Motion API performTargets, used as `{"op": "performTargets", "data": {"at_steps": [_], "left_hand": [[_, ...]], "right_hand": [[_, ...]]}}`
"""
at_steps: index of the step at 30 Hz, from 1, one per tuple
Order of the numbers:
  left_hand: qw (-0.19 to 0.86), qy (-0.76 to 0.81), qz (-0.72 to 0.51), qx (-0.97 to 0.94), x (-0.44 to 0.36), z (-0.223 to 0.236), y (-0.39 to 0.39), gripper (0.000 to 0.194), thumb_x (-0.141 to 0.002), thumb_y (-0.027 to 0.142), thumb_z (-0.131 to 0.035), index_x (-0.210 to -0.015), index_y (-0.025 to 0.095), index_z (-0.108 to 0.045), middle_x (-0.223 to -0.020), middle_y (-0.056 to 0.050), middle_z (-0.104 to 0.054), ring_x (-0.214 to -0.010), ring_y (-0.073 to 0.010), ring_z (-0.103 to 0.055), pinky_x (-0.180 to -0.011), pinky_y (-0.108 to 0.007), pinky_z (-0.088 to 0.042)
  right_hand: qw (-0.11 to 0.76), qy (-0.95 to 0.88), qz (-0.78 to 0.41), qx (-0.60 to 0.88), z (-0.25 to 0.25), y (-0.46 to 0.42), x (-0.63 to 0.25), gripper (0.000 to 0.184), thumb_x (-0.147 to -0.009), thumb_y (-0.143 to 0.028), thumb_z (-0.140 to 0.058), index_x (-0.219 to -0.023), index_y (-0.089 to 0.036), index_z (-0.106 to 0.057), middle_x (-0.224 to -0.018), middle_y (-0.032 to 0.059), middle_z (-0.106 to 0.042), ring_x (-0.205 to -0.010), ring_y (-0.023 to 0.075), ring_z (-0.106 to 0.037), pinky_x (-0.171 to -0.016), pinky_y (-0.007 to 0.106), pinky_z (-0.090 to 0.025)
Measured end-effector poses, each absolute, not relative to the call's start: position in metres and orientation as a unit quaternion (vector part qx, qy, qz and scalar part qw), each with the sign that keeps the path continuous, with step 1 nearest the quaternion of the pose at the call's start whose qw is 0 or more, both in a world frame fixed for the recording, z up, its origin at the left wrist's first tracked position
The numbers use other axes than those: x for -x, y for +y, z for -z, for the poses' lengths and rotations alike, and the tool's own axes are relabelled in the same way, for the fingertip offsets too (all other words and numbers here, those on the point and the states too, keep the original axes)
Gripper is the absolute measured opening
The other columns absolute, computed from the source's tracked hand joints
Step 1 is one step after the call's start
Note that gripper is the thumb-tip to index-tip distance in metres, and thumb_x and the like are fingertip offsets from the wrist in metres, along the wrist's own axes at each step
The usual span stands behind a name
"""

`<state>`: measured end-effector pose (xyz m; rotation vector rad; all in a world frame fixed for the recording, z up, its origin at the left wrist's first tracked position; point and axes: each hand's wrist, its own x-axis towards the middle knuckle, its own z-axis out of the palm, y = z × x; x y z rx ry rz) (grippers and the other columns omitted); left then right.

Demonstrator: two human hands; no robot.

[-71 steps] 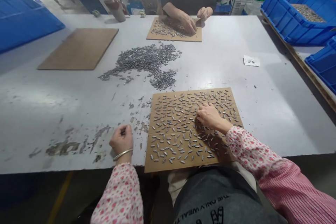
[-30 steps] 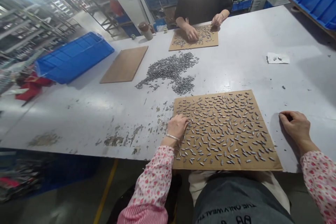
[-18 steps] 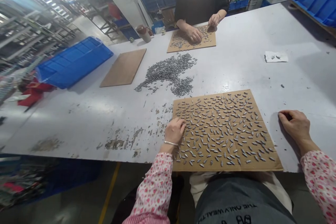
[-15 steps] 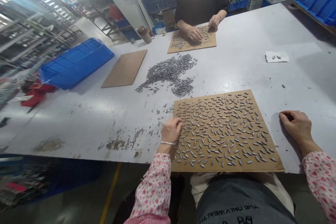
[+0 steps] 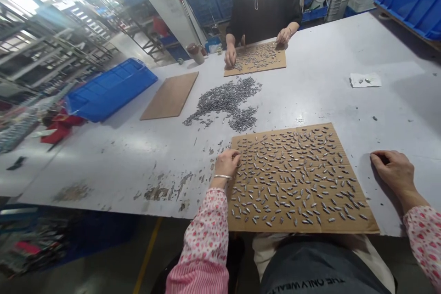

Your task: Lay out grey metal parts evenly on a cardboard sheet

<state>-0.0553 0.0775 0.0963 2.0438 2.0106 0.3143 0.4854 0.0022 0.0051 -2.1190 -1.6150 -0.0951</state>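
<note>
Rows of small grey metal pellets lie spaced out on a cardboard sheet (image 5: 330, 226) in front of me. My left hand (image 5: 226, 163), wearing a thin bangle, rests at the sheet's left edge with its fingertips among the pellets. My right hand (image 5: 391, 170) lies curled on the bare grey table (image 5: 344, 138), off the sheet's right side. Whether either hand holds a pellet is hidden. Beyond the sheet is a loose heap of pellets (image 5: 225, 103).
Across the table, a co-worker's hands (image 5: 230, 55) work on a second pellet-covered cardboard (image 5: 272, 65). A bare brown board (image 5: 169, 95), a paper slip (image 5: 365, 80) and a mug (image 5: 195, 53) stand nearby. Blue crates (image 5: 110, 89) sit at both far corners.
My right hand has left the sheet for the table at its right, and my left hand has moved onto the sheet's left edge. The co-worker's hand has slid left. The view has swung left.
</note>
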Motion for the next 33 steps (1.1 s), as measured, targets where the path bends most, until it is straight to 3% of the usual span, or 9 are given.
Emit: {"op": "performTargets", "data": {"at_steps": [8, 14, 22, 28, 33], "left_hand": [[0.155, 0.647, -0.122, -0.737, 0.054, -0.079, 0.089, 0.019, -0.082, 0.030, -0.055, -0.089, 0.023, -0.072, -0.088, -0.005, -0.067, -0.083, -0.0169, -0.060, -0.080, -0.028, -0.046], [0.169, 0.619, -0.131, -0.755, 0.044, -0.089, 0.089, 0.021, -0.082, 0.032, -0.053, -0.088, 0.021, -0.070, -0.088, -0.004, -0.066, -0.080, -0.0156, -0.060, -0.078, -0.027, -0.046], [0.127, 0.610, -0.050, -0.780, 0.003, -0.127, 0.105, 0.022, -0.086, 0.030, -0.051, -0.090, 0.021, -0.070, -0.092, -0.006, -0.067, -0.085, -0.0182, -0.061, -0.077, -0.028, -0.046], [0.072, 0.595, 0.031, -0.800, -0.020, -0.116, 0.128, 0.025, -0.088, 0.029, -0.049, -0.101, 0.023, -0.070, -0.099, -0.007, -0.066, -0.094, -0.0191, -0.060, -0.074, -0.025, -0.043], [0.036, 0.570, 0.076, -0.817, -0.024, -0.102, 0.139, 0.026, -0.089, 0.032, -0.047, -0.098, 0.025, -0.070, -0.095, -0.007, -0.064, -0.090, -0.0182, -0.060, -0.070, -0.024, -0.042]], "right_hand": [[0.236, -0.596, 0.026, 0.767, 0.016, 0.001, -0.500, 0.029, -0.080, -0.045, -0.048, -0.083, -0.022, -0.066, -0.085, 0.0080, -0.067, -0.087, 0.0258, -0.057, -0.081, 0.037, -0.042], [0.260, -0.601, 0.016, 0.756, 0.001, 0.001, -0.485, 0.026, -0.083, -0.040, -0.049, -0.083, -0.020, -0.066, -0.084, 0.0077, -0.066, -0.085, 0.0233, -0.056, -0.082, 0.036, -0.042], [0.292, -0.600, 0.026, 0.745, -0.017, 0.003, -0.467, 0.022, -0.083, -0.037, -0.050, -0.077, -0.020, -0.065, -0.079, 0.0073, -0.066, -0.080, 0.0241, -0.055, -0.076, 0.036, -0.043], [0.287, -0.599, 0.024, 0.747, -0.014, 0.002, -0.468, 0.021, -0.083, -0.036, -0.051, -0.078, -0.021, -0.065, -0.080, 0.0065, -0.066, -0.081, 0.0238, -0.056, -0.076, 0.036, -0.043], [0.289, -0.598, 0.025, 0.747, -0.012, 0.002, -0.468, 0.020, -0.083, -0.035, -0.052, -0.079, -0.021, -0.065, -0.081, 0.0061, -0.067, -0.082, 0.0236, -0.057, -0.077, 0.036, -0.043]]}}
